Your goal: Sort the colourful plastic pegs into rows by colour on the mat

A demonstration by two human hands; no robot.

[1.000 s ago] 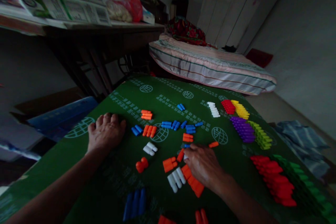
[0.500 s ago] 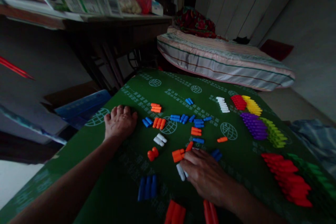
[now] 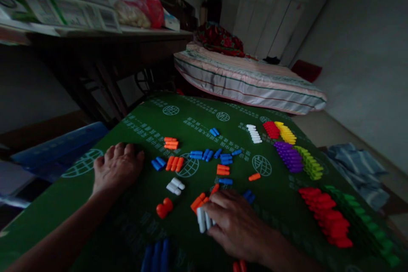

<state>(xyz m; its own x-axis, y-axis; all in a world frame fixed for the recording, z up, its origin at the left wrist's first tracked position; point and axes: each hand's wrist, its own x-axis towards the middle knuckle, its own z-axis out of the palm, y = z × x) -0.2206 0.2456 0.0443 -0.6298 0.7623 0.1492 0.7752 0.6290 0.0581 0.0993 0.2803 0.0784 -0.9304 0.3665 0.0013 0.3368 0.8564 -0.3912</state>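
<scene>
My left hand (image 3: 117, 165) lies palm down on the green board (image 3: 127, 221), fingers spread and holding nothing. Toward the middle, my right hand (image 3: 232, 221) has its fingers curled and pinched on white bullet-shaped plastic blocks (image 3: 201, 220). Just beyond its fingertips are orange blocks (image 3: 198, 202), partly covered by the hand. A red-orange pair of rounded pieces (image 3: 164, 208) and a small white group (image 3: 175, 186) lie between my hands. Blue blocks (image 3: 248, 196) show beside the right knuckles.
Small blue (image 3: 196, 154) and orange (image 3: 174, 163) groups lie across the middle. On the right stand rows of purple (image 3: 288, 157), yellow (image 3: 285, 132), red (image 3: 327, 216) and green (image 3: 363, 221) blocks. Larger blue pieces (image 3: 156, 257) lie near me. Beyond are a bed (image 3: 248, 80) and a desk (image 3: 127, 38).
My view has turned, so the scene sits further left and lower. My right hand stays over the same spot, and more of the white blocks shows at its fingertips. The left hand rests as before.
</scene>
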